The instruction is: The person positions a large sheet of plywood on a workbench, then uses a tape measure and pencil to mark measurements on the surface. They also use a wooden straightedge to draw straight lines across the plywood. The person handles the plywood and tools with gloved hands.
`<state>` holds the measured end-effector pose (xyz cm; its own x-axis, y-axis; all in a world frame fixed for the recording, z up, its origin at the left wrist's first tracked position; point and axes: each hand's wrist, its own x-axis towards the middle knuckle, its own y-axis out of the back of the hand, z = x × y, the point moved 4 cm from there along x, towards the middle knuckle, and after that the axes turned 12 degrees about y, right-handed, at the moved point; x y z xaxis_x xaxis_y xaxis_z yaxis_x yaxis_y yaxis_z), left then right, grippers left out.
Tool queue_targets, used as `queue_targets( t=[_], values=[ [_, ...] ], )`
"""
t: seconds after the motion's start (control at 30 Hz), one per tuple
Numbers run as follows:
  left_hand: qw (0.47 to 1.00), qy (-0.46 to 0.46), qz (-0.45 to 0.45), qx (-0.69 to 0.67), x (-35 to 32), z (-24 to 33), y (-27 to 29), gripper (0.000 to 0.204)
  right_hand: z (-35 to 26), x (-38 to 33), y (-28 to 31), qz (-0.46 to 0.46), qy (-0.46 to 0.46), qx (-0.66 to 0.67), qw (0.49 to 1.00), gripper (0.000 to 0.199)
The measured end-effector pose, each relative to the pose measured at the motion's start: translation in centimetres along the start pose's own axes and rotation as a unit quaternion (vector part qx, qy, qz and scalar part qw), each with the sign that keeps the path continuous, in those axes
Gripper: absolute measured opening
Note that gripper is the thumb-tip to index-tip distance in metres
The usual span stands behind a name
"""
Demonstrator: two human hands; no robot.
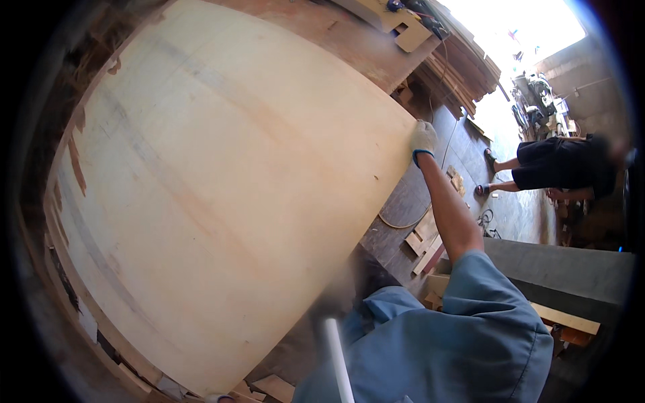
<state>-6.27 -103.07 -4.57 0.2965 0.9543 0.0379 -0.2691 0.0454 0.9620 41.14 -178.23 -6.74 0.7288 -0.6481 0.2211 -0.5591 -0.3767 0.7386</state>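
Observation:
A large pale plywood sheet (235, 181) fills the left and middle of the view, tilted, with chipped veneer along its far-left edge. My right hand (423, 138), in a light work glove with a blue cuff, grips the sheet's right corner; its fingers are closed around the edge. At the very bottom, a sliver of pale glove with a blue rim (220, 398) shows by the sheet's lower corner. It appears to be my left hand, and its fingers are hidden.
Stacked boards (457, 70) lie beyond the corner. Cut wood pieces (424, 238) and a cable (396, 225) are on the grey floor. At right stands another person in dark clothes (564, 164), near a grey ledge (564, 269). A white tube (339, 363) crosses my blue shirt.

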Motion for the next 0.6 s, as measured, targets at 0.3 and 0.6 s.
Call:
queue_targets(
  t=[0.3, 0.6],
  values=[
    [0.982, -0.149, -0.100, -0.065, -6.8, 12.3, 0.8, 0.044, 2.6, -0.6, -1.4, 0.100, 0.007, 0.141, 0.985, 0.034],
    [0.686, -0.681, -0.209, -0.151, -32.5, 55.3, -8.2, 0.041, 4.5, -2.7, -3.8, 0.023, 0.154, 0.034, 0.987, 0.035]
  ],
)
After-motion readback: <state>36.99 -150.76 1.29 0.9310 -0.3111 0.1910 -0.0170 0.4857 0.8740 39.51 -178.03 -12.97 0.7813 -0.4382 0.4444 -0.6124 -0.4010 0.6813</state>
